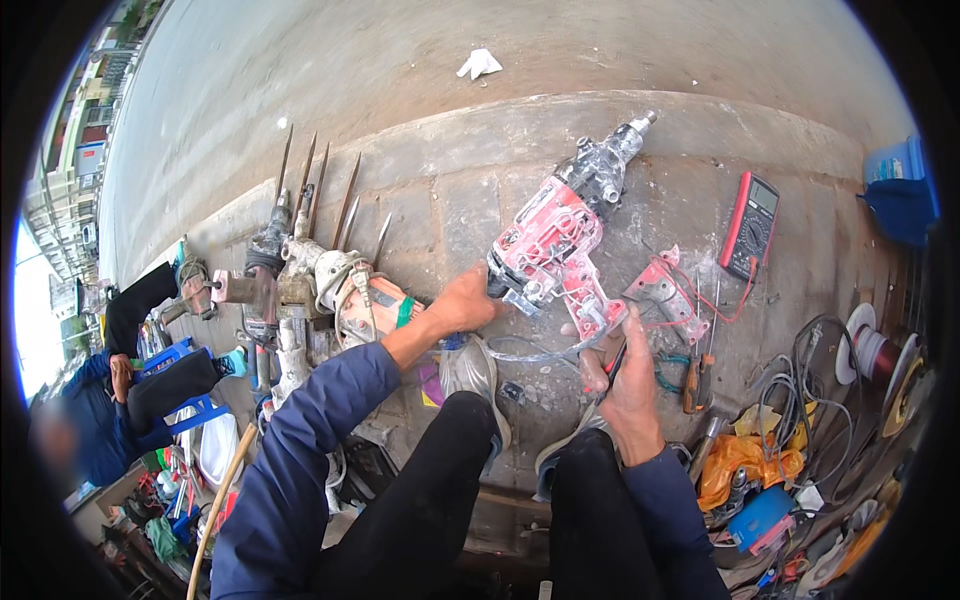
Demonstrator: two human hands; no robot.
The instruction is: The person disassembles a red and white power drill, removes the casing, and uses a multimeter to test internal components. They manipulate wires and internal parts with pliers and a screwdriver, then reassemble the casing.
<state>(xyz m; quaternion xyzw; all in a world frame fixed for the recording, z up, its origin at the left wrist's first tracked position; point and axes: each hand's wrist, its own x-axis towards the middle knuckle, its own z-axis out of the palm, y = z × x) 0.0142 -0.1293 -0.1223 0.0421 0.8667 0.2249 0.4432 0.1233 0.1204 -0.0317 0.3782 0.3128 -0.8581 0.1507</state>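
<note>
A red and grey rotary hammer [548, 232], dusty and with its housing opened so that wires show, lies on the paving in front of me. My left hand [466, 304] is closed round its rear end. Just below its handle [590, 305], my right hand [628, 388] is closed on something thin and dark that I cannot make out. A grey cable [530, 357] runs between my hands. Right of the handle lies a loose red housing cover [664, 296], dusty too. A red multimeter [750, 225] with its leads rests farther right.
Several hammer tools with pointed chisels [300, 265] lie at left. A screwdriver [699, 385], coiled cable [795, 385], wire spools [870, 345] and an orange bag [745, 465] are at right. Someone in dark clothes [150, 410] sits at far left. A wooden stick [222, 508] leans near my left arm.
</note>
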